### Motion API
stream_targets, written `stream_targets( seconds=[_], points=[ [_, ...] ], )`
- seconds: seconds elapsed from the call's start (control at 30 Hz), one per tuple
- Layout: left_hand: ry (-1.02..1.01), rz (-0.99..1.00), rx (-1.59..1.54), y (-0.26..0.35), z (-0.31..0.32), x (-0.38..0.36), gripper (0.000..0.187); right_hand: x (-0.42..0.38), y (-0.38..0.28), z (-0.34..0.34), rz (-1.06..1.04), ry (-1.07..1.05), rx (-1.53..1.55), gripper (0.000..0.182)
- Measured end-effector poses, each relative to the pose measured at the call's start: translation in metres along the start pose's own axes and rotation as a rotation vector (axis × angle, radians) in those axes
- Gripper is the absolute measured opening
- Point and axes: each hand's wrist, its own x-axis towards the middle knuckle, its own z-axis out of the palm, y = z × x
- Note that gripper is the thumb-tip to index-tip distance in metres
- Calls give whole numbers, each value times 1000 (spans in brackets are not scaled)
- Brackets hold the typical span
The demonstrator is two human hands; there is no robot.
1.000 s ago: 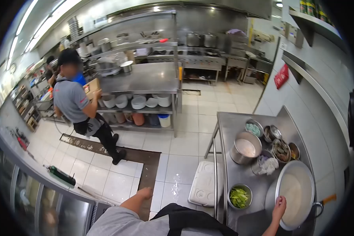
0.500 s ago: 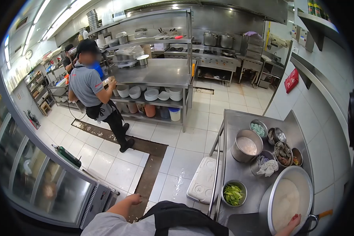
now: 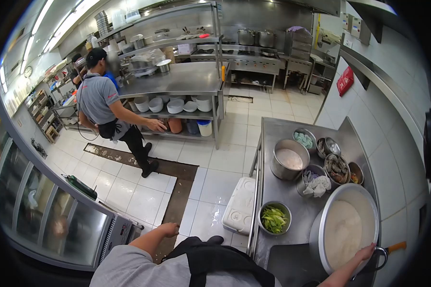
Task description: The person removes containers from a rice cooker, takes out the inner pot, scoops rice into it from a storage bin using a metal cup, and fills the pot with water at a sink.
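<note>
My left hand point(image 3: 170, 229) hangs over the floor at the bottom centre, away from any object; its fingers are too small to read clearly. On the lower right, my right hand point(image 3: 366, 251) is at the near right rim of a large metal pot point(image 3: 323, 225) holding a pale, cloudy content. Whether its fingers wrap the rim cannot be made out. Beside the pot, a knife with an orange handle point(image 3: 396, 247) lies close to that hand. A bowl of green cut vegetables point(image 3: 274, 218) stands left of the pot, near a dark board point(image 3: 292, 265).
The steel table point(image 3: 273, 131) also bears a deep pot point(image 3: 285, 169), several bowls and a white cloth point(image 3: 317, 185). A white box point(image 3: 238, 203) stands on the floor. A co-worker point(image 3: 100, 95) stands by the steel shelving point(image 3: 177, 79). A glass-fronted fridge point(image 3: 57, 225) is at left.
The view has shifted slightly. My right hand has moved up along the pot's rim. The co-worker has turned and now reaches an arm down toward the lower shelf.
</note>
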Motion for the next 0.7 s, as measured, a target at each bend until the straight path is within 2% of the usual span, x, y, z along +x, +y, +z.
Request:
stream_targets(
  seconds=[0.03,0.1,0.13,0.17,0.2,0.23,0.27,0.3,0.37,0.43,0.47,0.53,0.57,0.63,0.67,0.7],
  points=[
    [-16,10,4,2,-2,5,51,-14,-10,10,-33,133,28,47],
    [-28,85,-57,13,0,16,49,91,74,-3,-57,3,20,55],
    [-26,114,-44,20,-2,22,49,43,48,15,18,-137,100,50],
    [-34,144,-32,30,-4,27,48,9,40,28,-168,-252,-168,44],
    [67,231,-20,31,6,43,47,-54,-15,45,-95,-651,-451,41],
    [38,206,-34,51,-3,41,49,-64,-10,56,-189,-658,-607,34],
    [61,266,-33,66,-8,43,51,-95,-30,71,-208,-770,-820,28],
    [96,324,-34,81,-14,46,53,-126,-40,83,-239,-890,-838,24],
    [44,293,-33,124,-39,36,58,-195,-49,93,-734,-991,-800,22],
    [53,328,-20,143,-42,41,62,-260,-56,99,-541,-1144,-700,23],
    [3,294,-24,151,-44,43,63,-278,-66,102,-536,-1145,-722,23],
    [-50,273,12,153,-41,47,64,-308,-93,106,-468,-1021,-1005,28],
    [-81,256,26,151,-39,48,64,-328,-100,105,-465,-1018,-1023,28],
    [-118,240,49,135,-27,54,64,-361,-107,106,-589,-838,-1295,39],
    [-142,216,79,123,-22,56,64,-368,-99,104,-780,-729,-1384,47],
    [-156,222,77,111,-16,58,64,-372,-99,106,-777,-728,-1400,47]
  ],
)
